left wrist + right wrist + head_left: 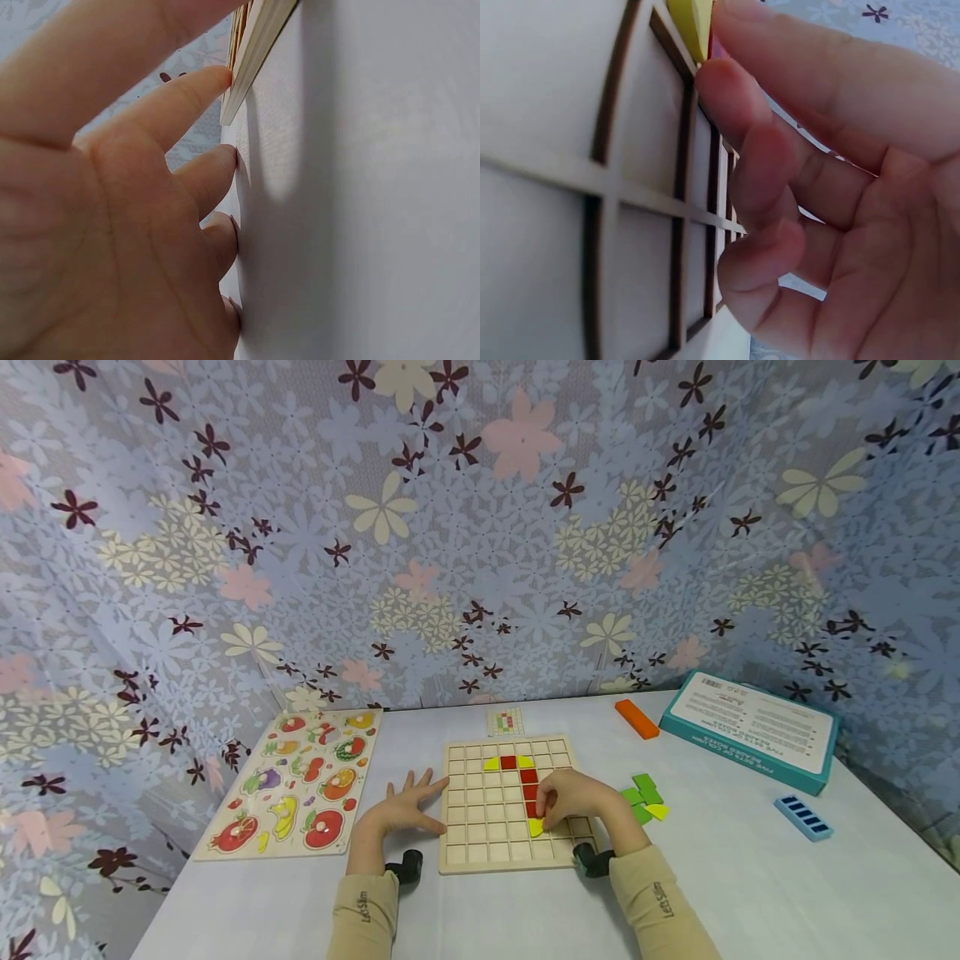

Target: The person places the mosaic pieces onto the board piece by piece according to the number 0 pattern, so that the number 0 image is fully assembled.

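A wooden grid board [468, 852] lies in the middle of the table. Red square tiles [528, 775] and yellow rounded-corner tiles form a hooked line on it. My right hand [576, 797] is over the board's right half, with curled fingers. Its thumb and index fingertips pinch a yellow tile [536, 827] at the lower end of that line; the same yellow tile [692, 26] shows at the fingertips in the right wrist view. My left hand [405, 806] has its fingers spread against the board's left edge [244, 71], steadying nothing else.
A small pattern card [506, 722] lies behind the board. Loose green tiles [643, 789] and a yellow one are to the right. Farther right are an orange bar [637, 719], a teal box [750, 727] and a blue slotted piece [803, 817]. A fruit puzzle [300, 785] lies left.
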### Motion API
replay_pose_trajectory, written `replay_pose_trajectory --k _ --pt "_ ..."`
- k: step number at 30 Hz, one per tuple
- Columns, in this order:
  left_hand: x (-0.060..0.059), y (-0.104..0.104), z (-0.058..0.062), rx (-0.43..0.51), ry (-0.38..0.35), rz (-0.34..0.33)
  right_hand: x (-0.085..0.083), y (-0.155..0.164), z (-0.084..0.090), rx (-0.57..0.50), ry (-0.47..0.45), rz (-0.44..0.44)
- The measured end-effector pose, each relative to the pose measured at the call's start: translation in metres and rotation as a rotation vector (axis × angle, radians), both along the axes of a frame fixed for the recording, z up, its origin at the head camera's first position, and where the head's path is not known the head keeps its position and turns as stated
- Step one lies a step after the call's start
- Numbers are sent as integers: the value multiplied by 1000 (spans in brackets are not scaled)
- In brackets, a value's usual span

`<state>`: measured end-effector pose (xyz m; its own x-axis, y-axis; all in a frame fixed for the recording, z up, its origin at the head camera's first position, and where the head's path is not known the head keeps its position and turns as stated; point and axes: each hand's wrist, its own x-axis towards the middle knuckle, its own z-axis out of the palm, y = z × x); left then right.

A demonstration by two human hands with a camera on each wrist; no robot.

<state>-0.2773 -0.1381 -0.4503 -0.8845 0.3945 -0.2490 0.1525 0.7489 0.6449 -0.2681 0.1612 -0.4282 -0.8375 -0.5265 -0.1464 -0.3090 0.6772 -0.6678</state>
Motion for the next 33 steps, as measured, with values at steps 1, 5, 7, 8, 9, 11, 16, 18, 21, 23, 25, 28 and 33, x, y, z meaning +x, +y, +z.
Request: replay_pose_trajectory --k 1,5,7,8,9,11,16,18,21,23,25,28,33 --pt "0 0 0 1 0 1 0 1 0 -5 -3 -4" --pt "1 1 1 -1 0 1 0 5 2 -12 -31 -41" --pt "1 1 1 0 1 1 -1 8 2 -21 -36 -52" --pt "1 1 1 0 2 1 -1 10 3 -28 -37 -55" --pt "1 1 0 -1 3 1 -1 13 3 -34 -37 -57" --pt "1 1 1 0 3 2 -2 17 2 -47 -40 -64" --pt "0 1 -1 -4 3 5 -6 31 1 -74 -74 -109" --pt "-1 1 -1 -5 4 7 -7 38 0 -82 -83 -128" --pt "-2 1 -2 -7 2 8 -7 47 1 -89 -92 -156" --pt "-2 1 -2 -4 2 8 -7 52 0 -87 -98 -174" --pt "-2 1 -2 -3 1 7 -7 57 0 -90 -105 -191" --pt "-1 1 -2 -1 1 8 -7 64 -1 -95 -115 -208" --pt "-1 1 -2 -2 1 11 -7 76 -3 -115 -134 -243"
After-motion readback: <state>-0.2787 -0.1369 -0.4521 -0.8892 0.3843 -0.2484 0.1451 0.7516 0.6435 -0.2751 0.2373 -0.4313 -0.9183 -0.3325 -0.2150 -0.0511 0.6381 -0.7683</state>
